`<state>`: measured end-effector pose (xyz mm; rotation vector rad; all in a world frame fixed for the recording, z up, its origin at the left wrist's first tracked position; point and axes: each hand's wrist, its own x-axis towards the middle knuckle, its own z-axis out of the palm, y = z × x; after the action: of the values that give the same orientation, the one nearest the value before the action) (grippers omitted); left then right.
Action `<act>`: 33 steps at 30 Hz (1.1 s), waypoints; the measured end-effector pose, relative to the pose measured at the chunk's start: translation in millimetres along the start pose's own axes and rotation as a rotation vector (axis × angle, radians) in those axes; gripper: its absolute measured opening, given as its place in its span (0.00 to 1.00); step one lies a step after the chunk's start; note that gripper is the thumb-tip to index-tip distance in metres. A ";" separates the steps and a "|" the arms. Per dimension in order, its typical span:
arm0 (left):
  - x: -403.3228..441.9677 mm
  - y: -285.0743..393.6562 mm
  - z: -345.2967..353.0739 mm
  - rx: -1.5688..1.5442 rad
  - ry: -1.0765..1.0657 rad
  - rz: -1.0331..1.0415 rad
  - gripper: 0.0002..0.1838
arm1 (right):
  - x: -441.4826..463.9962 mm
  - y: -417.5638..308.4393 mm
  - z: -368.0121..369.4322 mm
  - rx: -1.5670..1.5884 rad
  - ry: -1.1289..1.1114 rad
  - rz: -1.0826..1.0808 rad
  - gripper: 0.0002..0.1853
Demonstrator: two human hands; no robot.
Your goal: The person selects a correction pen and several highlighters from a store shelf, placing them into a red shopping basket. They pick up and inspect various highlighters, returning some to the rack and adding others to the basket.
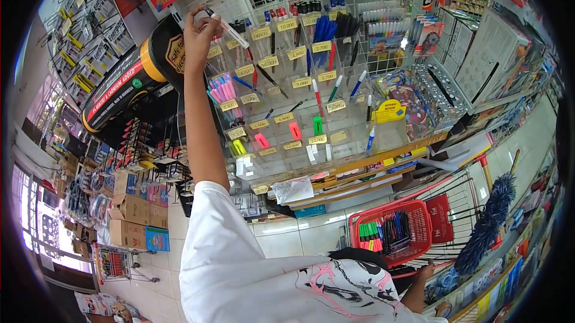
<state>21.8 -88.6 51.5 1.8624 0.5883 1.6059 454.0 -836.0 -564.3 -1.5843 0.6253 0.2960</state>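
Note:
My left hand (202, 34) reaches up to the top left of a pen display. Its fingers are closed on a white marker (233, 34) with a dark cap end, which slants down to the right across the rack. Below it stand clear tiered pen holders (281, 98) with handwritten yellow price tags, loosely filled with pens, markers and highlighters. My right hand (423, 275) is low at the right, beside a red basket (426, 221) in a shopping trolley. Its fingers are mostly hidden. The basket holds bundles of dark and blue pens (395, 232) and green and pink highlighters (369, 236).
A large battery-shaped display (123, 80) stands left of the rack. Blister packs hang behind it. A blue fluffy duster (488, 221) leans at the trolley's right. Shelves line the right side. Cardboard boxes (136, 233) and another trolley (117, 263) stand at the lower left.

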 end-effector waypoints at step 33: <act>22.2 -66.7 -11.7 1.314 -0.115 0.199 0.14 | -4.2 -5.8 16.2 0.050 -0.065 -0.065 0.08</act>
<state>17.6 -23.8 22.2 2.9325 1.7196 1.2322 456.7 -819.3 -559.2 -1.5375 0.5264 0.2799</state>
